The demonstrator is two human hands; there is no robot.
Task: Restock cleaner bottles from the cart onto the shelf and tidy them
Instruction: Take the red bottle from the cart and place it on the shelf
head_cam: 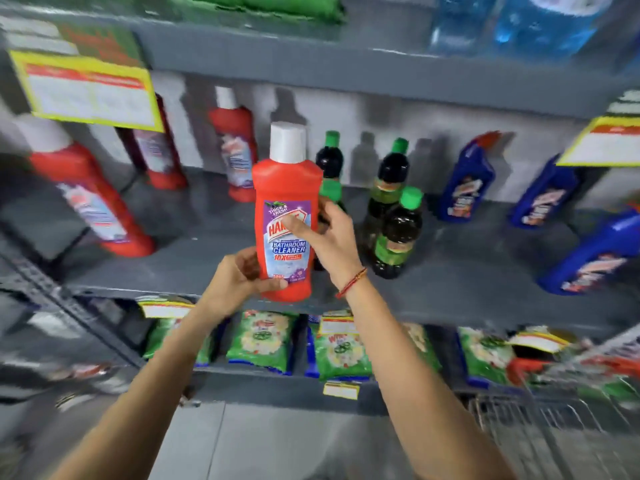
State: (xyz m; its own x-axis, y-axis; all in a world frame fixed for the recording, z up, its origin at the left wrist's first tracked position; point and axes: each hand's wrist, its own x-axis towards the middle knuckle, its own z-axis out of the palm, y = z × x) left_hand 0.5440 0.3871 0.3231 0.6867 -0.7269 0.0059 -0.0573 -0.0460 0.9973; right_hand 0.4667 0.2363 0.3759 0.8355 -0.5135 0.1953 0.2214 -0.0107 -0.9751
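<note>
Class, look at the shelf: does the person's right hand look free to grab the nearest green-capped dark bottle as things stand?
Probably not yet. The right hand is gripping the red bathroom cleaner bottle together with the left hand. The green-capped bottle stands close by, unobstructed, once the hand lets go.

red bottles (286, 216): 4 | green-capped dark bottles (397, 233): 4 | blue bottles (467, 181): 3
</note>
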